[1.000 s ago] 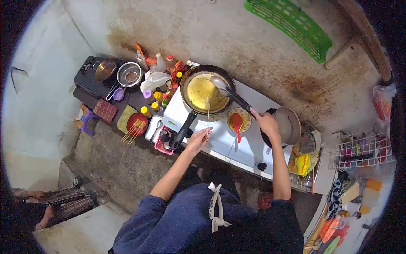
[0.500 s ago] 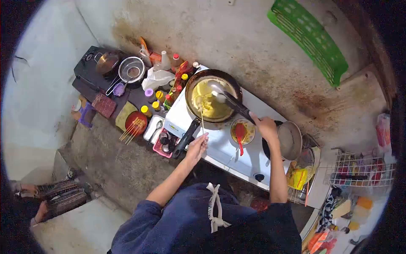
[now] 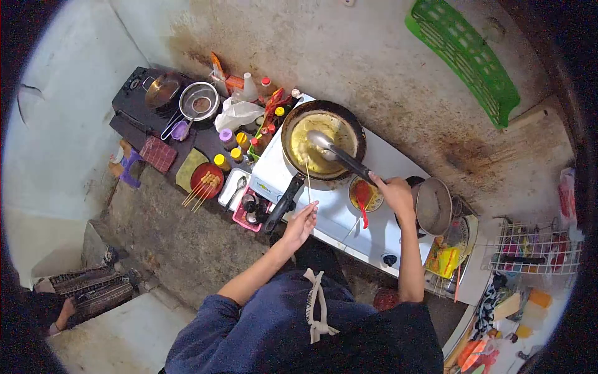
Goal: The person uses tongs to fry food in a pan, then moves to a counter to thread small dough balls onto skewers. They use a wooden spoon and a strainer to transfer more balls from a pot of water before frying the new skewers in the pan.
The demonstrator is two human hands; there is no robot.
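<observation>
My left hand (image 3: 301, 225) pinches the lower end of a thin wooden skewer (image 3: 309, 184), whose far tip rests in the frying pan. What is on that tip is too blurred to make out. My right hand (image 3: 396, 197) is wrapped round the black handle of a large metal cooking spoon (image 3: 322, 139), its bowl over the pan beside the skewer tip. The dark frying pan (image 3: 360, 138) stands on the white stove and holds yellow, egg-like food (image 3: 300, 133) in oil. Below the spoon handle sits a bowl (image 3: 377, 201) of yellow liquid with a red spoon (image 3: 363, 202) in it.
The pan's black handle (image 3: 283, 204) points toward me. A second pan (image 3: 434, 206) is right on the stove (image 3: 336, 215). To the left are a red plate of skewers (image 3: 205, 181), a white tray (image 3: 232, 189), several bottles (image 3: 227, 138) and a strainer (image 3: 199, 100). Another person's hand (image 3: 65, 311) shows lower left.
The spoon's bowl has moved left and toward me within the pan, closer to the skewer tip. The view has shifted slightly. Both hands keep their hold.
</observation>
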